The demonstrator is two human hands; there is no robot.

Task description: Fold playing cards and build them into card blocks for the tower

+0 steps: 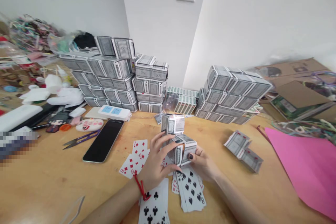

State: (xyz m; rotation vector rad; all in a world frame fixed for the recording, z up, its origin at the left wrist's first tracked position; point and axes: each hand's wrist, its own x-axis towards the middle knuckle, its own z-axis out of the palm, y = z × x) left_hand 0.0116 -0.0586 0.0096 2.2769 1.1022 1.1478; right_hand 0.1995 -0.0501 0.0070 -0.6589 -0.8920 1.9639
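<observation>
A block of folded playing cards (189, 148), made of joined cubes with grey patterned backs outward, is held above the table. Wrapped round its left side is my left hand (160, 159), a red string on the wrist. My right hand (202, 162) grips its lower right side, thumb on the front face. Beneath the hands lie loose cards: red diamonds (132, 166) on the left, clubs (154, 204) in front and a fanned pile of spades (191, 190) on the right. A partly folded card piece (244, 150) rests apart on the right.
Stacked card blocks stand at the back left (115, 84), middle (151, 87) and right (231, 94). Card boxes (185, 101) sit between them. A phone (103, 141), thread snips (81, 139) and a power strip (110, 112) lie left. Pink paper (304, 168) and cardboard boxes (296, 101) occupy the right.
</observation>
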